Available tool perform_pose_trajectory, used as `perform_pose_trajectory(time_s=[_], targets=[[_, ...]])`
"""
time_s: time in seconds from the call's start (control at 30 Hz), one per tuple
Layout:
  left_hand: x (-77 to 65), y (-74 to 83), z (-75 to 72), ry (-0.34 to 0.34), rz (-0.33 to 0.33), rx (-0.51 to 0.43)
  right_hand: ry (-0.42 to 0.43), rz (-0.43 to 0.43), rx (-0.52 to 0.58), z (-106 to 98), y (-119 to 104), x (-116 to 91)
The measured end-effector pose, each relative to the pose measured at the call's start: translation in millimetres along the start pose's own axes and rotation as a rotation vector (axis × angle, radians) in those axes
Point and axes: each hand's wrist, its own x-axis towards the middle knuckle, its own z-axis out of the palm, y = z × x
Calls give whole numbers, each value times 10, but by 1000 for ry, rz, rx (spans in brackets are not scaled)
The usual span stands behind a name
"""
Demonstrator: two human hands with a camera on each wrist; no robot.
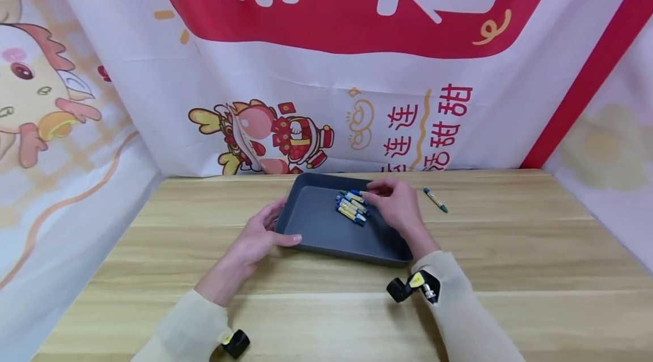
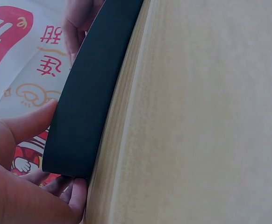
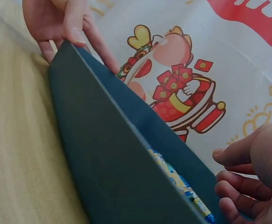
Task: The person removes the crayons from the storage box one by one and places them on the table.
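Observation:
A dark grey rectangular tray (image 1: 321, 231) sits on the wooden table. Several crayons (image 1: 352, 209) with yellow wrappers and blue or green ends lie side by side in its far middle part. My left hand (image 1: 260, 234) grips the tray's left end, thumb over the near rim and fingers at the side, as the left wrist view also shows. Over the tray's right part is my right hand (image 1: 395, 203), its fingertips close to the crayons. In the right wrist view its fingers (image 3: 234, 179) are loosely bent, the thumb apart from them, with nothing visible between.
One more crayon (image 1: 435, 200) with a green end lies on the table (image 1: 484, 237) to the right of the tray. Behind the table hangs a printed white and red cloth (image 1: 316, 67). Small black cameras (image 1: 400, 289) are strapped at both wrists.

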Motion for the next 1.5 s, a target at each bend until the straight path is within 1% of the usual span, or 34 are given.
perform_pose_trajectory(time_s=[0.27,0.43,0.83,1.03,1.23,1.5], targets=[[13,10,36,3,6,-8,-25,38,-23,17,62,-20],[10,1,26,18,2,-8,-43,50,-25,40,68,-23],[-10,-10,27,33,-5,-3,-54,45,-41,59,98,-32],[-9,-10,20,36,-1,-7,-60,26,-76,70,93,-22],[-37,-14,-4,45,-6,0,-77,16,-97,104,91,-12],[6,-7,15,27,0,-4,-79,23,-136,85,122,-9]])
